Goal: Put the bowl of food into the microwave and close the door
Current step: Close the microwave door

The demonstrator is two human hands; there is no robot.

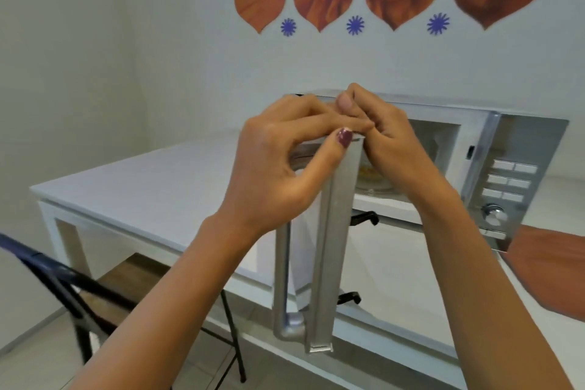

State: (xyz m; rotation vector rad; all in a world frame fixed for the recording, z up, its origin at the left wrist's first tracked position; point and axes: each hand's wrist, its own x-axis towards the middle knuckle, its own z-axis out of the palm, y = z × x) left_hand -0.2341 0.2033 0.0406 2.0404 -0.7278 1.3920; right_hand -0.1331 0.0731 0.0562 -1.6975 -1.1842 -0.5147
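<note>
Both hands, left hand and right hand, pinching door top edge

Bowl inside open-doored microwave

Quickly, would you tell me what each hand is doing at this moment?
Left hand: pinched on the top edge of the open microwave door.
Right hand: curled at the same top edge; grip cannot be told.

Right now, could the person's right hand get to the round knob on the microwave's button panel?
Probably yes. The right hand is at the open door's top edge, and the knob sits lower right with nothing visible across that path.
</note>
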